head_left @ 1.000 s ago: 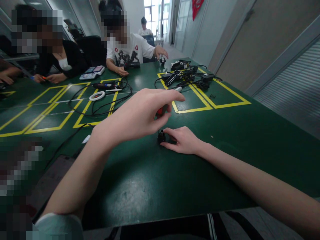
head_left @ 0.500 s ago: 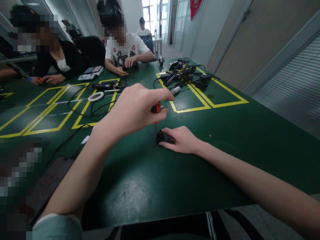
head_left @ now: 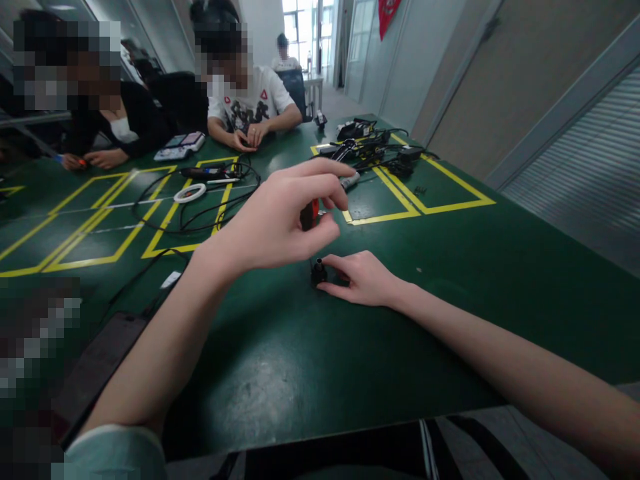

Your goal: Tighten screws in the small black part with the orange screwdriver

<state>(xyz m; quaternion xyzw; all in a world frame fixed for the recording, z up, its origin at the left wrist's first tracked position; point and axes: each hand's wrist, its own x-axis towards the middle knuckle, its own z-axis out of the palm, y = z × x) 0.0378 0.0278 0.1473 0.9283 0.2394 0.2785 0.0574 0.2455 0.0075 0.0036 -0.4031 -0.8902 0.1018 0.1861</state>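
My left hand (head_left: pixel 295 213) is curled round the red-and-black handle of a screwdriver (head_left: pixel 314 211), most of it hidden by the fingers. The tool stands roughly upright, and only a sliver of its thin shaft shows below my hand, over a small black cylindrical part (head_left: pixel 318 275) with a metal-looking tube on top. My right hand (head_left: pixel 364 280) pinches that part between thumb and forefinger against the green table (head_left: pixel 400 360). Whether the tip touches the part cannot be made out.
Tangled black cables and adapters (head_left: pixel 370 147) lie within yellow tape outlines at the far right. A white ring (head_left: pixel 190 193) and a looped cable lie to the left. A dark flat device (head_left: pixel 103 353) is by my left forearm. Two people sit across the table.
The fingers of my left hand have shifted on the handle, the forefinger now more bent, and the hand sits slightly lower. My right hand and the black part keep their place.
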